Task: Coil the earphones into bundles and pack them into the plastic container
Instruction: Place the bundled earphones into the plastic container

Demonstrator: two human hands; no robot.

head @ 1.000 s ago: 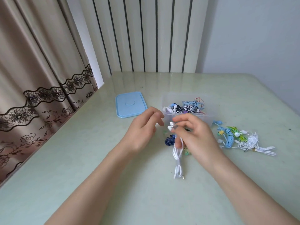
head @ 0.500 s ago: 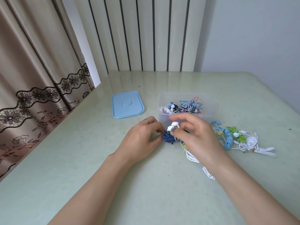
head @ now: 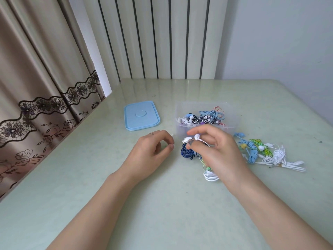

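Writing: no brand, label or readable text could be made out on any item.
Right hand: the right hand [head: 219, 152] was at centre right of the frame, above the table, thumb and forefinger pinching the white earphones [head: 192, 138] by the two buds; the other fingers were spread loosely.
White cord: it ran down under the palm and showed again as a white loop [head: 210, 175] on the table, below the hand.
Left hand: the left hand [head: 151, 152] rested on the table at centre frame, fingers curled inward with thumb and forefinger tips close together, holding nothing visible; a ring [head: 151, 133] sat on one finger.
Dark blue bundle: a dark blue coil [head: 187, 152] lay on the table between the two hands, just beside the right thumb.
Loose earphones: a heap of light blue, green and white earphones [head: 266, 152] lay at right of centre, near the right hand.
Plastic container: the clear container [head: 205, 117] stood open just beyond the right hand, holding several coiled earphones.
Lid: the blue lid [head: 141, 115] lay flat to the left of the container, apart from it.
Table: the pale green table [head: 162, 204] had broad bare surface in the lower frame; its left edge ran diagonally beside the curtain [head: 36, 87].
Far edge: it met a striped white panel [head: 162, 37] at top centre.
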